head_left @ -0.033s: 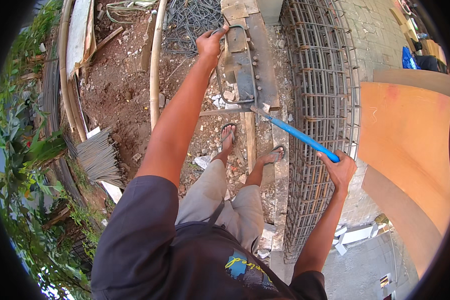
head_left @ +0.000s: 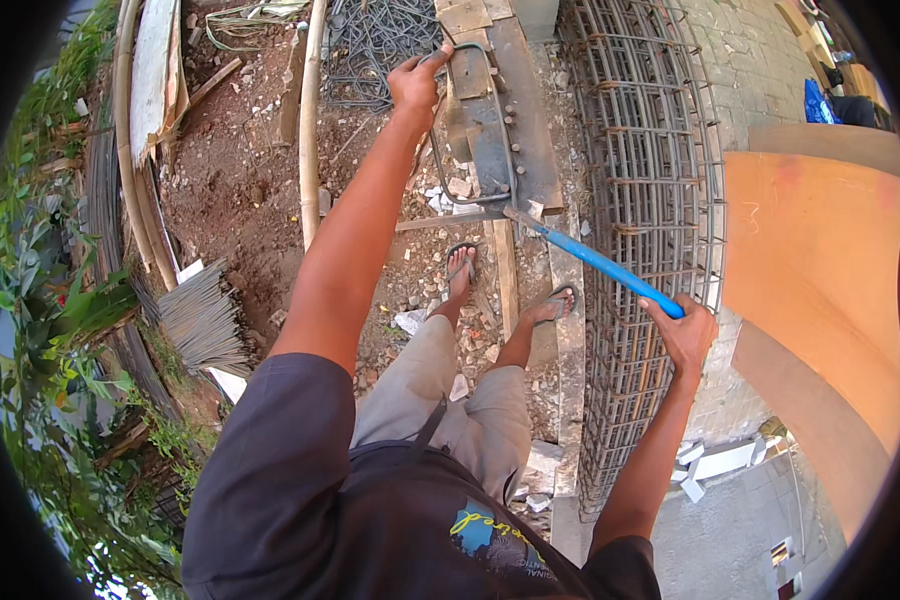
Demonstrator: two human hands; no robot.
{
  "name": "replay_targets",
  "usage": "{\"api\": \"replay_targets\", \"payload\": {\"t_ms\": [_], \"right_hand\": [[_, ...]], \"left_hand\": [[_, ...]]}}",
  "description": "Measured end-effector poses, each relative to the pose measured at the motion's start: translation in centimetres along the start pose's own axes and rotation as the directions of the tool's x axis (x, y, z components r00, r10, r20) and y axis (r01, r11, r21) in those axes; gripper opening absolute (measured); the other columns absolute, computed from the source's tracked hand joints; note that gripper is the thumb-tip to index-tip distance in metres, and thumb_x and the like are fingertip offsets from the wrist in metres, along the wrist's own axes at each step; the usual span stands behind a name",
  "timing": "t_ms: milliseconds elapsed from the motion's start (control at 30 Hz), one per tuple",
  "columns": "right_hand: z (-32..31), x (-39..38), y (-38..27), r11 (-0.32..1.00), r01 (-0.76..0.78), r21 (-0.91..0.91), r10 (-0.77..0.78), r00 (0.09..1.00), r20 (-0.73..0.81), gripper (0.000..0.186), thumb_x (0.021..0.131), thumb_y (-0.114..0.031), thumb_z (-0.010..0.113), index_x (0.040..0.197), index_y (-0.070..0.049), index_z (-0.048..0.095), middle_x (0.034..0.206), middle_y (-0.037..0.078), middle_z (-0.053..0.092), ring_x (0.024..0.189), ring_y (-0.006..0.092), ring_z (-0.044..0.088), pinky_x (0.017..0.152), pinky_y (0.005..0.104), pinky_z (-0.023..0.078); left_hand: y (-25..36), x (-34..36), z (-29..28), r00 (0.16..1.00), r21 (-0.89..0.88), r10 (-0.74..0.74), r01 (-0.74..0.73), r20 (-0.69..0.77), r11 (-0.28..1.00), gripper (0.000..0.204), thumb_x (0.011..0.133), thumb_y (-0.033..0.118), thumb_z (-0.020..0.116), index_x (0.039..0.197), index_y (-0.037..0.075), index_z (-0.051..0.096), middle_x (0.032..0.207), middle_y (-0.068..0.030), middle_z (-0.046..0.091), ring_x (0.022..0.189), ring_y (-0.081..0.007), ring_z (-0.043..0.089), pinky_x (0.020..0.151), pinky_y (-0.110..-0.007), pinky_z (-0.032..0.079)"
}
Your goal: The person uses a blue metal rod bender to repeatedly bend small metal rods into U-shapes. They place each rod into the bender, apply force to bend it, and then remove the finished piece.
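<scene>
The left arm was stretched straight forward, its left hand [head_left: 415, 85] curled shut with fingers [head_left: 432, 60] hooked. The right hand [head_left: 685, 335] was closed in a fist, elbow slightly bent.

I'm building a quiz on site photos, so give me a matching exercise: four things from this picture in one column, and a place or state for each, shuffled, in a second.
Things:
1. left hand
2. right hand
3. rebar cage
4. bundle of cut rods

Places or states:
A. lies on the ground to the person's left, beside the plants
B. grips the end of the blue handle
C. long grid of steel to the person's right
D. holds the bent bar at the top of the bench

Pairs: 1-D, 2-B, 3-C, 4-A
</scene>
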State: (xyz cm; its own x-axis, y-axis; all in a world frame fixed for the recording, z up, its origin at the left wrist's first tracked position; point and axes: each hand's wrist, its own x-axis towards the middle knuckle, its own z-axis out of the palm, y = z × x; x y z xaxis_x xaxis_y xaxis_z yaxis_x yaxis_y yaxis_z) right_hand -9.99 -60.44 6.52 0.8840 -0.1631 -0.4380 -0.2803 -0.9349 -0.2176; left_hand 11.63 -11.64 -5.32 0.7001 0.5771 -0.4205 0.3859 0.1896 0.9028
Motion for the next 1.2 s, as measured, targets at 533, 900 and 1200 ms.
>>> {"api": "replay_targets", "payload": {"t_ms": [533, 900, 1200], "right_hand": [[13.3, -16.6, -4.9, 0.796, -0.252, 0.55, 0.135, 0.96, 0.244, 0.05, 0.097, -0.045, 0.08, 0.076, -0.002, 0.068, 0.056, 0.003, 0.052, 0.055, 0.012, 0.049, 0.054, 0.0348, 0.042], [19.4, -13.3, -2.2, 0.522, -0.558, 0.645, -0.222, 0.642, 0.734, 0.046, 0.1, -0.032, 0.08, 0.067, -0.009, 0.058, 0.058, -0.005, 0.051, 0.052, 0.0047, 0.047, 0.047, 0.0267, 0.036], [29.1, -21.2, -12.7, 0.174, -0.693, 0.699, -0.204, 0.669, 0.714, 0.043, 0.099, -0.026, 0.08, 0.068, -0.007, 0.057, 0.062, -0.008, 0.05, 0.059, 0.0037, 0.042, 0.052, 0.0305, 0.033]], "left_hand": [[-0.2, 0.1, 1.1, 0.997, 0.056, 0.077, -0.076, -0.009, 0.996, 0.048, 0.078, 0.035, 0.096, 0.104, -0.001, 0.078, 0.093, -0.0086, 0.072, 0.08, -0.0194, 0.061, 0.071, -0.039, 0.051], [-0.3, 1.0, 0.5, 0.991, -0.04, 0.109, -0.107, 0.076, 0.993, 0.027, 0.089, 0.029, 0.086, 0.093, 0.009, 0.068, 0.062, 0.0089, 0.037, 0.047, -0.0055, 0.03, 0.042, -0.027, 0.021], [-1.6, 1.7, 0.3, 0.998, -0.011, 0.034, -0.034, 0.055, 0.999, 0.023, 0.094, 0.034, 0.078, 0.087, 0.015, 0.068, 0.058, 0.0085, 0.035, 0.045, -0.0074, 0.031, 0.042, -0.028, 0.021]]}}
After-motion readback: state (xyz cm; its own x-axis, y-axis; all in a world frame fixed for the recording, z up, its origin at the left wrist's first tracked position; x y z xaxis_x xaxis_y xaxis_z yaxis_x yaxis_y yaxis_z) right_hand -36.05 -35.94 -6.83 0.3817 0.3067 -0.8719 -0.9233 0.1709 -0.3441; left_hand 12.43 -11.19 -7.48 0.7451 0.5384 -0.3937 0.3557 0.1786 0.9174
